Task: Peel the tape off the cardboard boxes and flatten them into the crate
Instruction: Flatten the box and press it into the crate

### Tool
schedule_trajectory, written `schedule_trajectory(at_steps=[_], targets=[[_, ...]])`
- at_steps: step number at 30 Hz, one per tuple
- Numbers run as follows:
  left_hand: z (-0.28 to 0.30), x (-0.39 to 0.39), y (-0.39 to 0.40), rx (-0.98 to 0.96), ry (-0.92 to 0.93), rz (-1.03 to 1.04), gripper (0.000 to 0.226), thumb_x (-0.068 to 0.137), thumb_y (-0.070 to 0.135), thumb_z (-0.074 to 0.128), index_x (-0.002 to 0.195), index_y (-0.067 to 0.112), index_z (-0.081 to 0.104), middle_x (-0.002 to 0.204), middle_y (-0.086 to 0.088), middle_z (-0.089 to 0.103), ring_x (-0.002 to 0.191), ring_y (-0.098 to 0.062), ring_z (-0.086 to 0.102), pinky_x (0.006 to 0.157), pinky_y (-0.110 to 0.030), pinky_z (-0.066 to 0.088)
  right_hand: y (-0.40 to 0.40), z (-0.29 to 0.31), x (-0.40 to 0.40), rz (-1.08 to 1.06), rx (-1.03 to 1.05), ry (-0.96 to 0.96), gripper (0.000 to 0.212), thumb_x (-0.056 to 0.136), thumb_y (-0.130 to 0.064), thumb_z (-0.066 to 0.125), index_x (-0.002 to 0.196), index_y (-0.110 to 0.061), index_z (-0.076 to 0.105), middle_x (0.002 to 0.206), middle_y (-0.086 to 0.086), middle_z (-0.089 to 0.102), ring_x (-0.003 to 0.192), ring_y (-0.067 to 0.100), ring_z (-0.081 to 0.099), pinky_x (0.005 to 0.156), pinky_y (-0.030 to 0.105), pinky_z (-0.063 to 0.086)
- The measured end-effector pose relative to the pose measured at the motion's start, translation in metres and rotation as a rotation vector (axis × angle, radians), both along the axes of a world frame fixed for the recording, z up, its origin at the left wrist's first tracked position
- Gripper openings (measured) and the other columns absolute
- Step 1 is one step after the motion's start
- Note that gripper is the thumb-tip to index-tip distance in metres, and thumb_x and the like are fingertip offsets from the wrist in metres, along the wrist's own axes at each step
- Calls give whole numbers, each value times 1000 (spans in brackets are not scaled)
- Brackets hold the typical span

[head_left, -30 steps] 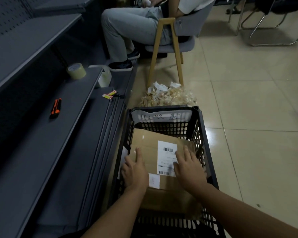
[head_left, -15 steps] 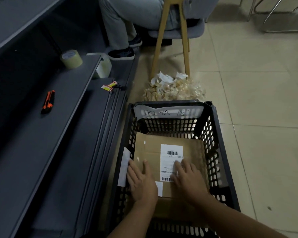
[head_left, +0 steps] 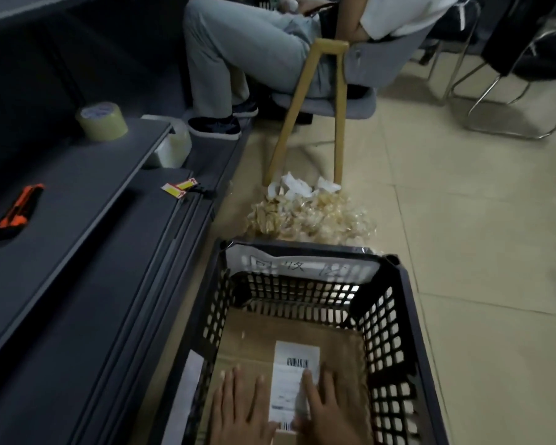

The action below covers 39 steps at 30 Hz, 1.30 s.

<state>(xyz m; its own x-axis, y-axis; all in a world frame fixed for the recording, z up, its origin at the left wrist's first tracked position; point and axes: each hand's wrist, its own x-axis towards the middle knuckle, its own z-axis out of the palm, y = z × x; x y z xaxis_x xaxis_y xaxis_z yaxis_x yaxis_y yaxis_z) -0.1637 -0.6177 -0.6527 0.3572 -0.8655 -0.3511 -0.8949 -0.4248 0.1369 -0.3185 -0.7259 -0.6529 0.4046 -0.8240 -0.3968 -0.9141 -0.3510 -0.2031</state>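
Inside the black perforated plastic crate, your left hand and right hand, fingers spread, press the flattened brown cardboard box down; next, likely fetch another box.

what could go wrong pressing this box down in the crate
The flattened cardboard box sits low between the crate's lattice walls, so both hands, pressing flat, could scrape those walls. The shipping label under the right fingers may tear or lift. The tape scrap pile beyond the crate is a slip hazard.
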Motion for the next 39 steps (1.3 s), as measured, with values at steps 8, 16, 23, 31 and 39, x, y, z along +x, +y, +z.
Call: schedule_trajectory(at_steps=[8, 16, 23, 31, 39], targets=[[-22, 3, 3, -52, -43, 6, 97, 74, 76, 64, 148, 15, 50, 144, -34, 51, 125, -56, 57, 103, -62, 42, 11, -10, 7, 30, 55, 79, 110, 39, -67, 84, 133, -19, 51, 130, 29, 63, 96, 50, 71, 89, 60, 52], [14, 6, -10, 102, 68, -114, 80, 102, 59, 26, 163, 10, 7, 162, -40, -4, 151, -51, -19, 124, -59, -6, 9, 13, 9, 96, 139, 148, 107, 86, -57, 70, 162, -15, 7, 164, 31, -1, 147, 58, 20, 112, 77, 9], [44, 3, -20, 415, -17, -143, 73, 106, 59, 3, 142, 14, -42, 137, -33, -56, 124, -46, -56, 115, -58, -29, 12, 25, 5, 87, 147, 150, 87, 107, -47, 43, 158, -26, -24, 159, 19, -38, 152, 45, -21, 116, 61, -18], [41, 1, -24, 491, -82, -121, 75, 104, 62, 0, 142, 15, -44, 135, -33, -58, 124, -47, -57, 111, -59, -33, 11, 26, 6, 116, 151, 169, 86, 107, -46, 42, 159, -25, -23, 161, 21, -35, 152, 46, -21, 120, 59, -11], [44, 6, -45, 585, -181, -253, 87, 104, 68, 18, 160, 14, -22, 161, -36, -23, 151, -52, -21, 121, -61, -13, 9, 33, 8, 177, 165, 252, 95, 102, -41, 54, 160, -21, -20, 164, 25, -26, 152, 49, -15, 123, 63, 1]])
